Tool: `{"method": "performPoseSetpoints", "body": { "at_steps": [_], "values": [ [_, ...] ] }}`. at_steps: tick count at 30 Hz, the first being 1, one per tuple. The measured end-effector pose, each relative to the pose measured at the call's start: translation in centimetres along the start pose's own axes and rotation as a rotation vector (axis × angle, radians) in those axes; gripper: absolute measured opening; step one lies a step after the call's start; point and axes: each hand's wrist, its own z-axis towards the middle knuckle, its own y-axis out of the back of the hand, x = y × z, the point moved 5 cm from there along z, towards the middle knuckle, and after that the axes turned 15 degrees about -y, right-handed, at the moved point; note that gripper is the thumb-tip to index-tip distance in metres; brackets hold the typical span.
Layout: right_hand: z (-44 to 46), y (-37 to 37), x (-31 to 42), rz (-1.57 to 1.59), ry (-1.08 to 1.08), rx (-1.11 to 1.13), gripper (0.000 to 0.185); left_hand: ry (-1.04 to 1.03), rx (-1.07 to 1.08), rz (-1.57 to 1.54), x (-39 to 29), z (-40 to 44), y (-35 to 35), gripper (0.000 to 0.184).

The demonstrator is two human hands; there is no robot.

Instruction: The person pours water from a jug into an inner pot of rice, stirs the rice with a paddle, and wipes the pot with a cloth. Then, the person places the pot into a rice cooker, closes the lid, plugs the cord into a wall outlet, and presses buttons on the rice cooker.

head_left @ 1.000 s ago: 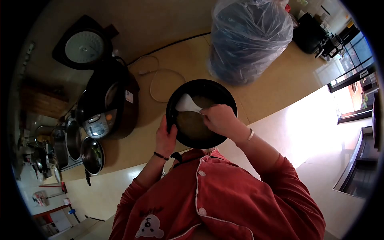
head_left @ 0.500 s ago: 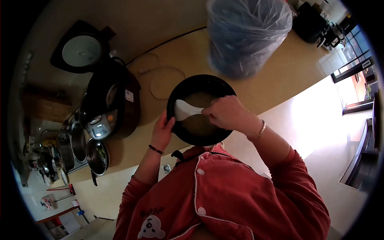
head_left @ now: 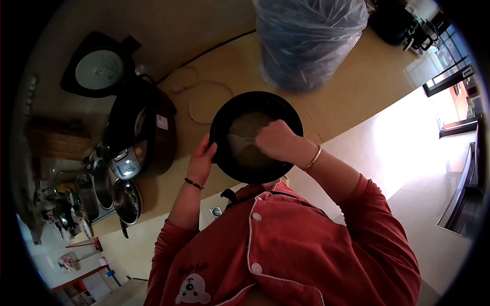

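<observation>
A round black pot [head_left: 220, 133] stands near the counter's front edge, with cloudy, pale contents [head_left: 252, 120] inside. My left hand [head_left: 203, 158] grips the pot's left rim, its thumb against the side. Above the right part of the pot, my right hand [head_left: 278, 142] is closed around the handle of a white paddle [head_left: 240, 142]. The paddle's blade lies low in the contents and looks partly sunk, its outline dim.
Left of the pot stands an open rice cooker [head_left: 153, 132], with a handled pan [head_left: 126, 201] near a sink. A plastic-covered bundle [head_left: 309, 46] sits behind. A pale cord [head_left: 191, 109] lies on the counter [head_left: 347, 102]; a dark pot [head_left: 390, 23] is at far right.
The paddle has gone from above the contents, near the left rim, down into them. My right hand has moved with it. The view has shifted slightly.
</observation>
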Motion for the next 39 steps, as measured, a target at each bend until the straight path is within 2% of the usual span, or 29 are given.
{"method": "performPoseSetpoints", "body": {
  "at_steps": [4, 6, 7, 10, 12, 13, 15, 22, 24, 26, 28, 29, 31, 35, 37, 39],
  "values": [
    [-1.6, 2.4, -1.1, 0.202, -0.056, -0.059, 0.019, -0.022, 0.006, -0.005, -0.3, -0.2, -0.6, 0.042],
    [-2.5, 3.4, -1.1, 0.468, -0.056, -0.118, 0.017, -0.058, -0.035, -0.014, -0.1, 0.0, -0.6, 0.041],
    [-2.8, 3.3, -0.8, 0.460, -0.059, -0.122, 0.017, -0.065, -0.031, -0.018, 0.2, 0.0, -0.5, 0.041],
    [-3.8, 2.2, -0.5, 0.514, -0.173, 0.001, 0.024, -0.106, 0.001, 0.118, 0.6, -0.6, -0.4, 0.042],
    [-5.6, 3.4, -2.3, 0.813, -0.305, -0.187, 0.030, -0.007, -0.087, 0.011, 0.4, -2.1, -1.3, 0.047],
    [-6.3, 3.9, -2.6, 0.808, -0.304, -0.186, 0.030, -0.008, -0.088, 0.006, -0.3, -2.5, -1.9, 0.047],
    [-7.5, 4.2, -3.8, 1.023, -0.462, -0.108, 0.031, 0.074, -0.084, -0.191, -1.2, -3.5, -3.3, 0.051],
    [-4.4, 4.0, -2.0, 1.097, -0.451, -0.197, 0.031, -0.011, -0.093, -0.255, -0.7, -4.5, -4.1, 0.049],
    [-2.3, 2.8, -2.1, 0.904, -0.462, -0.300, 0.031, -0.019, -0.093, -0.226, -0.9, -4.8, -4.4, 0.046],
    [-2.4, 4.1, -1.9, 0.910, -0.433, -0.347, 0.031, -0.083, -0.103, -0.207, 0.3, -5.2, -4.5, 0.045],
    [-4.8, 6.6, -1.9, 0.956, -0.492, -0.450, 0.030, -0.149, -0.121, -0.191, 0.2, -5.1, -4.7, 0.044],
    [-5.7, 6.9, -2.0, 0.953, -0.494, -0.442, 0.030, -0.114, -0.139, -0.251, -0.3, -5.3, -4.9, 0.044],
    [-6.2, 5.9, -1.8, 1.038, -0.497, -0.078, 0.032, -0.083, -0.162, -0.323, -0.4, -5.3, -5.1, 0.045],
    [-3.1, 3.6, -1.4, 1.019, -0.444, -0.147, 0.030, -0.046, -0.152, -0.200, -0.8, -5.2, -4.9, 0.043],
    [-1.1, 2.6, -0.8, 0.904, -0.402, -0.187, 0.026, -0.010, -0.150, -0.137, -0.5, -5.5, -4.6, 0.042],
    [-0.6, 1.0, -0.2, 0.821, -0.398, -0.129, 0.026, -0.040, -0.120, -0.103, 0.0, -5.4, -4.3, 0.042]
  ]
}}
